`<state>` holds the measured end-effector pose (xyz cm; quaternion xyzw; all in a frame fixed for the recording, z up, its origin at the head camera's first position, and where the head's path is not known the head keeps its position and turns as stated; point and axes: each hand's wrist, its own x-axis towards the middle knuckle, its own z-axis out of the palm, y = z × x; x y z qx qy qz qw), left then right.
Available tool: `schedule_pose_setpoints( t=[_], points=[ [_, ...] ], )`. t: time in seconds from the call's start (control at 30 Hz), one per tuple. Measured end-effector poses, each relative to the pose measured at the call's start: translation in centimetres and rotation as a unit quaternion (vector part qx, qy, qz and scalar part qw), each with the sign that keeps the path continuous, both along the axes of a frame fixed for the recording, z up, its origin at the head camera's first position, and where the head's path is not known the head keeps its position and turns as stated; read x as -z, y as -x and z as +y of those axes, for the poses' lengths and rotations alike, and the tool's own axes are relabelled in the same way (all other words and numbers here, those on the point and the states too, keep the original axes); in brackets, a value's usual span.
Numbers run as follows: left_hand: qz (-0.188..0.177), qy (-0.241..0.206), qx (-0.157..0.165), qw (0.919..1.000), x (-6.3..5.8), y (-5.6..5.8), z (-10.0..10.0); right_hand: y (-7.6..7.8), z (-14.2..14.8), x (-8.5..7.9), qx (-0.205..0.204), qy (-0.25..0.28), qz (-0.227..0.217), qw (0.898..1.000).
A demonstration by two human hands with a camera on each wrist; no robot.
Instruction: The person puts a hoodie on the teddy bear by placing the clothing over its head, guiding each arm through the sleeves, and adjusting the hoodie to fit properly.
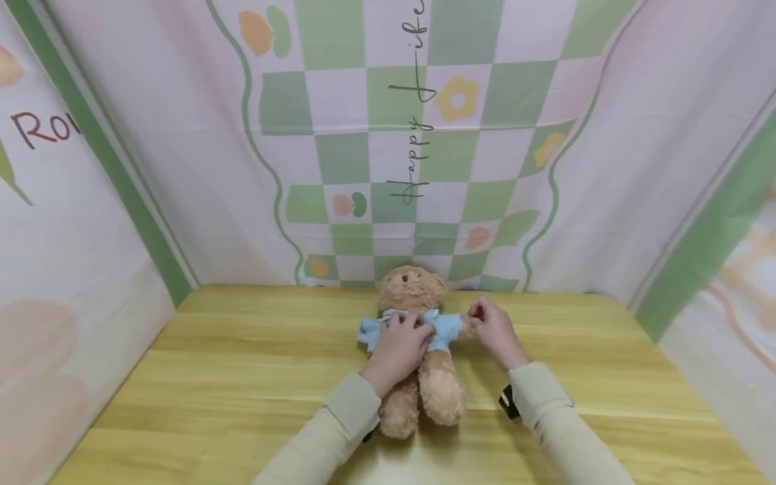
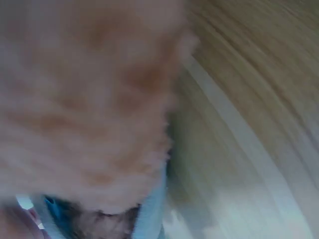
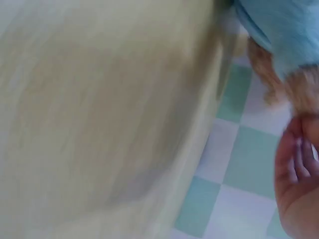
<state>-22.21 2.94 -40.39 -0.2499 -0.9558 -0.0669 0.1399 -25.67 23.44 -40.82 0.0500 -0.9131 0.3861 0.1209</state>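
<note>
A light brown teddy bear (image 1: pixel 442 387) in a light blue shirt (image 1: pixel 445 327) lies on its back on the wooden table, head toward the far edge. Across its chest lies my left hand (image 1: pixel 397 347), bent fingers gripping the shirt front. My right hand (image 1: pixel 494 330) pinches the furry paw that sticks out of the sleeve on the right; the right wrist view shows thumb and fingertips on this paw (image 3: pixel 301 92). On the left, the other sleeve (image 1: pixel 368 332) has no paw showing. Blurred brown fur of a leg (image 2: pixel 84 99) fills much of the left wrist view.
The yellowish wooden table (image 1: pixel 242 384) spreads around the bear. Behind its far edge hangs a cloth with green and white checks (image 1: pixel 342 158). Pale printed curtains (image 1: pixel 79 256) stand along both sides.
</note>
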Motion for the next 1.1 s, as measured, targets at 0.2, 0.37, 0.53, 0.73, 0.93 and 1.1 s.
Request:
schedule_pose_setpoints(
  t=[0.2,0.37,0.53,0.73,0.93,1.1],
  points=[
    [0.021,-0.001,-0.006,0.9998,0.1,0.0,-0.1,-0.9,0.3,-0.8,-0.063,0.084,-0.148,0.983],
    [0.043,0.008,-0.007,0.9990,0.2,0.0,0.0,-1.3,-0.2,-0.4,-0.071,0.101,-0.194,0.973],
    [0.039,0.010,-0.009,0.9992,0.3,-0.2,0.2,-0.9,0.4,0.3,-0.049,0.143,-0.141,0.978],
    [0.030,0.013,-0.001,0.9995,0.3,-0.3,0.5,0.1,1.9,0.5,-0.053,0.137,-0.133,0.980],
    [0.029,0.021,-0.003,0.9993,0.2,-0.3,0.7,0.8,1.8,0.4,-0.046,0.101,-0.143,0.984],
    [0.027,0.015,-0.012,0.9994,0.1,-0.2,1.0,0.4,0.5,-0.9,-0.037,0.049,-0.102,0.993]
  ],
)
